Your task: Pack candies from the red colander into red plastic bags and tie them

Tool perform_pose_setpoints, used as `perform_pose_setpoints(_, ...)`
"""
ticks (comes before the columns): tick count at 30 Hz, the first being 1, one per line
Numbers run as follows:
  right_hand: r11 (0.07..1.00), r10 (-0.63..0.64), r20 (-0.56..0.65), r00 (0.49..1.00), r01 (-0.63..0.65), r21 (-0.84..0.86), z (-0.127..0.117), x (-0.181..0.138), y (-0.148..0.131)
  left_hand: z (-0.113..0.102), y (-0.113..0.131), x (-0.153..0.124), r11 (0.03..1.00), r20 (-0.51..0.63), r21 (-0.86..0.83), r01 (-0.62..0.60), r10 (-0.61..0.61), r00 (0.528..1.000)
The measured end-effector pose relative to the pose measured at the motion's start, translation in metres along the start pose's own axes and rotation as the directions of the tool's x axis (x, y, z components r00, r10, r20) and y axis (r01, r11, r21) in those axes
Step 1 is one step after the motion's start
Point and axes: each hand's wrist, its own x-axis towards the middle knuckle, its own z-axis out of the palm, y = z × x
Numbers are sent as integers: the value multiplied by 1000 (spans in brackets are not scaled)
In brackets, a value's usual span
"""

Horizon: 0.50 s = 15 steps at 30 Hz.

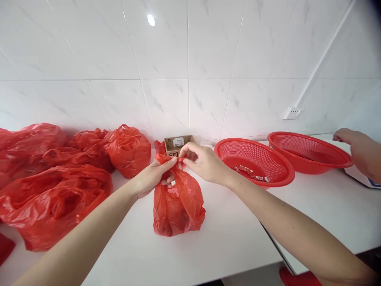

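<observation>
A red plastic bag (181,206) with something inside stands on the white table, its top gathered between my two hands. My left hand (157,171) grips the bag's neck, thumb pressed on the plastic and fingers partly hidden behind it. Just right of that, my right hand (202,161) pinches a twisted end of the bag's handle. What the bag contains is hidden by the plastic. Behind my hands, a small open cardboard box (172,146) sits against the wall.
Several filled red bags (56,198) crowd the left side. At right stand a red mesh basket (285,171) holding a few small wrapped items (250,173) and a second red basket (312,169). Another person's hand (361,149) is above a white scale (361,178). Two white tables (232,242) meet below.
</observation>
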Motion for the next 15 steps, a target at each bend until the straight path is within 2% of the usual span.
perform_pose_setpoints(2,999,-45,-60,997,43,-29,0,-8,-11,-2,1,-1,999,-11,4,-42,42,999)
perform_pose_setpoints(6,982,-175,31,984,177,-59,-2,-27,-32,-8,5,-6,989,25,102,-103,101,995)
perform_pose_setpoints(8,982,-190,8,982,190,-8,0,-28,-29,-8,6,-9,968,56,221,-116,106,993)
perform_pose_setpoints(10,988,-111,-35,993,114,102,5,-24,-14,-4,7,-11,912,73,389,-132,112,991)
perform_pose_setpoints(13,966,73,33,997,-79,245,20,-15,16,5,3,-10,774,38,613,-157,170,985)
perform_pose_setpoints(15,949,141,71,988,-155,275,31,-14,31,8,-5,-8,682,-33,713,-162,263,964)
